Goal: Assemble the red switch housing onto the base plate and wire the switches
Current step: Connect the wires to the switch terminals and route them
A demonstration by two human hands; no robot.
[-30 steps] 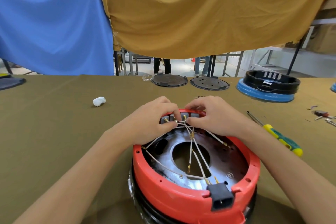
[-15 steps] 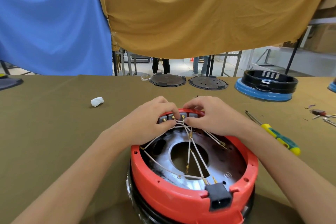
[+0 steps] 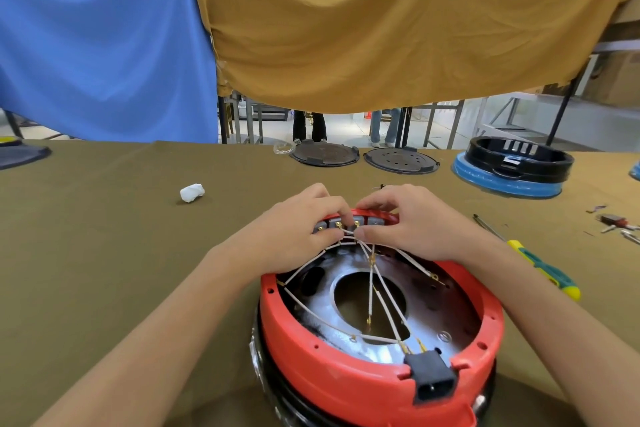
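A round red switch housing [image 3: 346, 371] sits on a black base close in front of me, with a silver plate [image 3: 322, 305] and a central hole inside. Several white wires [image 3: 372, 284] fan out from grey switches [image 3: 375, 220] at the far rim. My left hand [image 3: 294, 236] and my right hand [image 3: 415, 222] meet at those switches, fingertips curled, pinching a white wire end between them. A black power socket [image 3: 433, 380] sits in the near rim.
A yellow-green screwdriver [image 3: 543, 269] lies right of the housing. Small metal parts [image 3: 616, 224] lie at the far right. A white wad [image 3: 192, 192] lies on the left. Two dark discs [image 3: 325, 154] and a black-and-blue housing [image 3: 512, 166] stand at the table's far edge.
Both hands stay at the switches; the fingertips have shifted slightly on the wire end. The view has barely moved.
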